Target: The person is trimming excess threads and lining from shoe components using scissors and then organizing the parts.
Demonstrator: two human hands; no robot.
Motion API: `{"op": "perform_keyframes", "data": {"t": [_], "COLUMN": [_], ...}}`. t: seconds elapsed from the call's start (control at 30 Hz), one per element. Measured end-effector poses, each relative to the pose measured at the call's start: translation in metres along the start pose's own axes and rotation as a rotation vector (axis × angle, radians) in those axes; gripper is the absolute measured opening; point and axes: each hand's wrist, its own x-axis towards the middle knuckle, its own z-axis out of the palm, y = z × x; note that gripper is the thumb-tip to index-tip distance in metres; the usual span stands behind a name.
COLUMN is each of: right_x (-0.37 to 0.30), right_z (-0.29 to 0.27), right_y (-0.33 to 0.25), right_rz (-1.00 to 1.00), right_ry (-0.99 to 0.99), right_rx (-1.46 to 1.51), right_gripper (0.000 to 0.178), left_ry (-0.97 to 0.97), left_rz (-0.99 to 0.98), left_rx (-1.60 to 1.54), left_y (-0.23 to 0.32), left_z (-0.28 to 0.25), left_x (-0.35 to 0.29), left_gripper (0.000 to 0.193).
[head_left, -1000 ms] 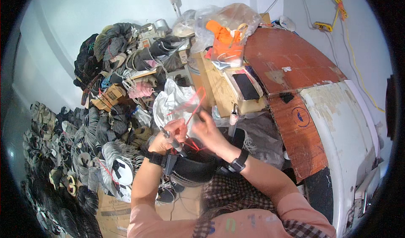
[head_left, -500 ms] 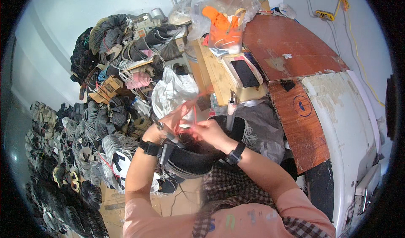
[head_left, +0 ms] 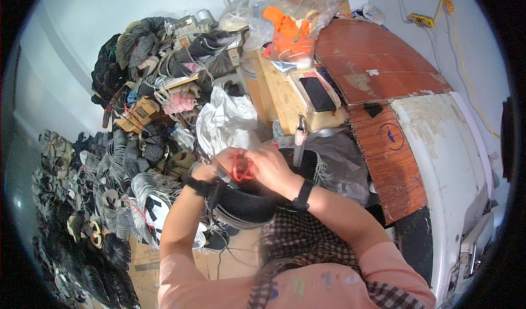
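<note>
Both hands are together over a dark bundle with a black, white-fringed band [head_left: 244, 207]. Between them is a bunched piece of thin red plastic [head_left: 241, 169], which looks like a bag gathered into loops. My left hand [head_left: 219, 162] is closed around its left side. My right hand [head_left: 269, 165] pinches the other side, its fingers bent over the plastic. One metal-tipped upright [head_left: 299, 139] stands just right of my right hand, and a second [head_left: 216, 169] is beside my left. Wrist straps show on both arms.
Heaped grey and black fringed pieces [head_left: 118, 161] fill the left. Ahead lies a white plastic bag [head_left: 227, 117]. A phone [head_left: 318, 94] rests on a box on wooden boards, below an orange-filled bag [head_left: 294, 43]. A worn brown and white tabletop [head_left: 392, 161] stands at right.
The red plastic, spread out and trailing up to the right before, is now bunched small between my hands. My right hand has moved slightly up and closer to the left.
</note>
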Motion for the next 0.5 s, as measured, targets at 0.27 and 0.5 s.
{"op": "perform_keyframes", "data": {"t": [0.27,0.5], "right_x": [-0.004,-0.029], "right_z": [-0.011,-0.047], "right_y": [-0.002,-0.024], "right_rz": [0.199,0.186], "right_ry": [0.014,-0.328], "right_rx": [-0.100,-0.008], "right_gripper": [0.011,0.010], "left_ry": [0.034,-0.123], "left_rz": [-0.715,-0.907], "left_rx": [-1.022,0.261], "left_y": [0.016,0.024], "left_z": [0.000,0.000], "left_x": [0.009,0.003], "left_gripper": [0.018,0.011]}}
